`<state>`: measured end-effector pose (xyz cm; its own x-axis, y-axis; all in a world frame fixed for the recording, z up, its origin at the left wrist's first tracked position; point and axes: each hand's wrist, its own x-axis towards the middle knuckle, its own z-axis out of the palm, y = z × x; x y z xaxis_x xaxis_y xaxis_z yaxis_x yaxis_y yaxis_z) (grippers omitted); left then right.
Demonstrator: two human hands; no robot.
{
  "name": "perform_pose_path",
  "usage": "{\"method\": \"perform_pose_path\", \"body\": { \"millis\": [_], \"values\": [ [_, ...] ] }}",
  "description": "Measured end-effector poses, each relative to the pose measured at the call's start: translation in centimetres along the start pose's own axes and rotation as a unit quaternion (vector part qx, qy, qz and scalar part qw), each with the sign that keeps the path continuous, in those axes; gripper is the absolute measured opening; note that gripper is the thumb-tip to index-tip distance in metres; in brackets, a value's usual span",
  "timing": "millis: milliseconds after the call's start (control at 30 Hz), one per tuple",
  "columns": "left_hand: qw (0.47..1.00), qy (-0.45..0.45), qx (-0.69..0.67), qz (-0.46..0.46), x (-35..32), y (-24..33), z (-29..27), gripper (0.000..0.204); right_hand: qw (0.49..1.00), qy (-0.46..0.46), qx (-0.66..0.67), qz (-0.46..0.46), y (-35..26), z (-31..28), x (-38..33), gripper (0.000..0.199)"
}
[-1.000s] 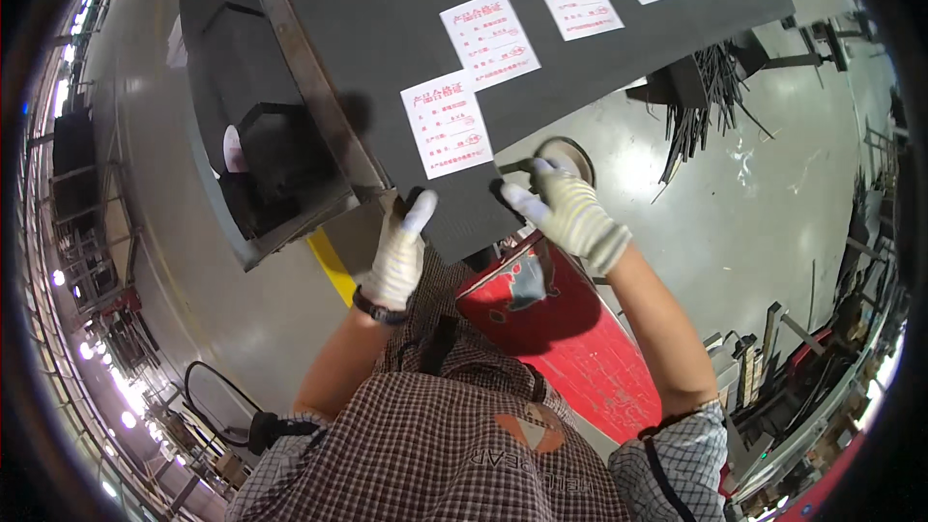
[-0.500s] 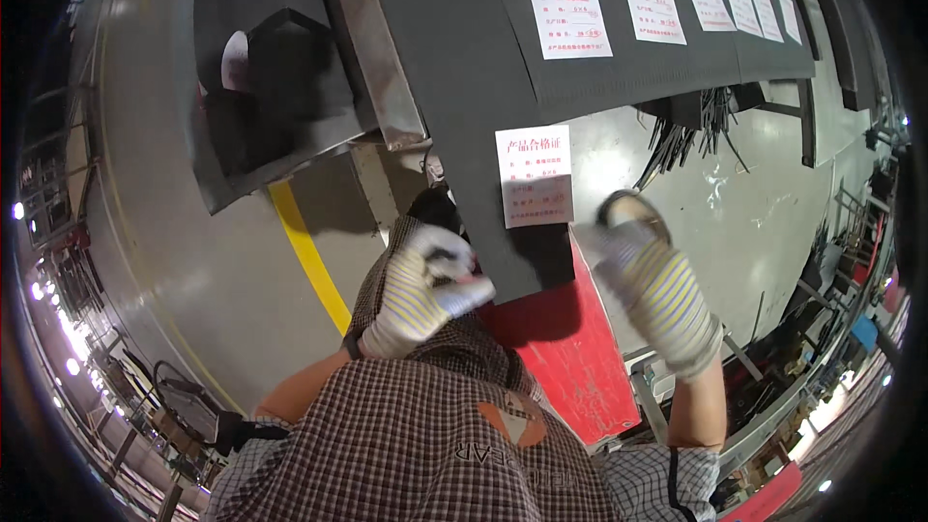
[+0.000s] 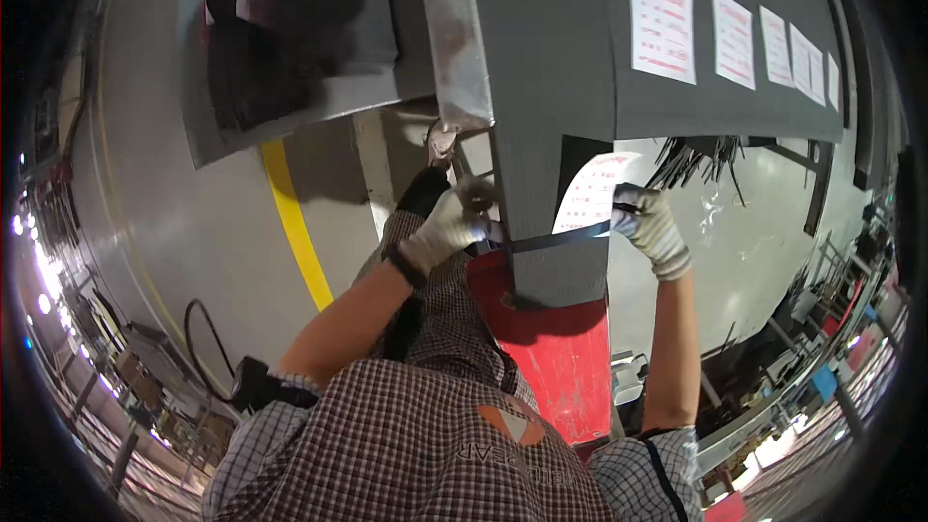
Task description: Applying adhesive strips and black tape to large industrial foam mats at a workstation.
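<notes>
Both my hands wear white knit gloves. My left hand (image 3: 447, 224) grips the left end of a thin black strip (image 3: 559, 236) at the edge of a dark grey panel (image 3: 553, 126). The strip's right end is pinched in my right hand (image 3: 650, 222). It runs level across a narrow part of the panel, just below a white paper label (image 3: 590, 195) that curls away from the panel. Under the panel, in front of my body, stands a red container (image 3: 565, 367).
More white labels (image 3: 662, 24) lie in a row on the grey panel. A dark tray (image 3: 290, 48) with black parts sits at the upper left. On the grey floor runs a yellow line (image 3: 290, 227). A bundle of thin black rods (image 3: 698, 157) lies right of the panel.
My head has turned, so the panel now fills the top of the view. My hands have gone from the panel's edge to holding a thin black strip stretched between them.
</notes>
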<state>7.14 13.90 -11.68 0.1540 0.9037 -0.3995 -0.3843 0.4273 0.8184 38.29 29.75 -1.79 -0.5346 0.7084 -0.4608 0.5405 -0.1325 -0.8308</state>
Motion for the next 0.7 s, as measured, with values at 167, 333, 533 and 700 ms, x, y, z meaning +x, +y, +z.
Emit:
{"method": "perform_pose_path", "body": {
  "millis": [167,333,533,700],
  "values": [
    [0.982,0.027,-0.108,-0.153,5.5,-8.4,0.8,0.049,0.908,0.340,-0.245,-0.029,-9.4,5.5,-2.6,0.051],
    [0.979,0.042,-0.045,-0.192,7.2,-8.5,0.4,0.036,0.903,0.255,-0.346,0.006,-10.2,14.9,-4.7,0.114],
    [0.941,0.013,-0.283,-0.186,-5.7,4.1,-2.5,0.029,0.891,0.267,-0.367,0.033,-8.3,17.2,-4.1,0.109],
    [0.996,0.059,0.047,-0.045,-9.3,9.6,5.3,0.027,0.917,0.279,-0.279,-0.064,-14.5,13.6,-3.9,0.104]
  ]
}}
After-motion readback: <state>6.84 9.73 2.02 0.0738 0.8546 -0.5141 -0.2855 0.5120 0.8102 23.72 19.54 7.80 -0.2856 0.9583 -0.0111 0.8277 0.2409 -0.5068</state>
